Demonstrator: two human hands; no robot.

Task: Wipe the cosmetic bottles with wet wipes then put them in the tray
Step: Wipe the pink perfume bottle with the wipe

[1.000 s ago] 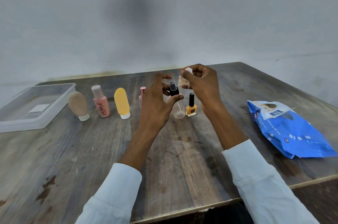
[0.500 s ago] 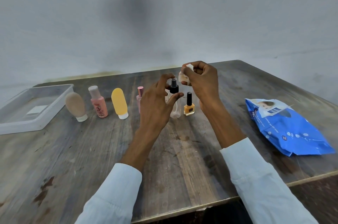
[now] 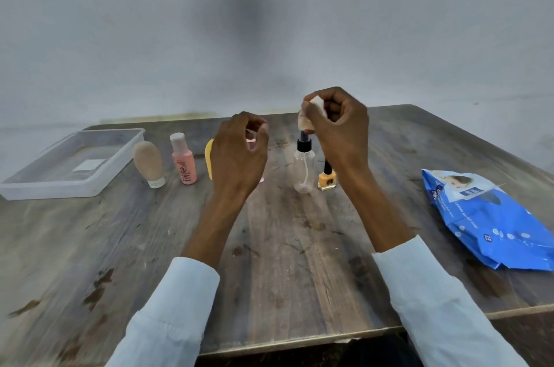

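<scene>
Head view looks down on a worn wooden desk whose near edge runs under the sleeves and whose right edge falls away past the blue wet-wipe pack. A wide bare stretch of wood lies between the near edge and the row of bottles. At far left the clear plastic tray sits against the desk's left side, holding no bottles. From the tray rightward stand a beige tube, a pink bottle, a yellow tube mostly hidden behind the left hand, a clear spray bottle and an orange nail polish just beside it.

Both hands are raised above the row. The left hand is curled loosely, fingers bent toward the thumb; whether it grips anything cannot be told. The right hand pinches a crumpled whitish wipe directly over the spray bottle's black nozzle, touching or nearly so. The spray bottle stands upright on the desk between the two hands.
</scene>
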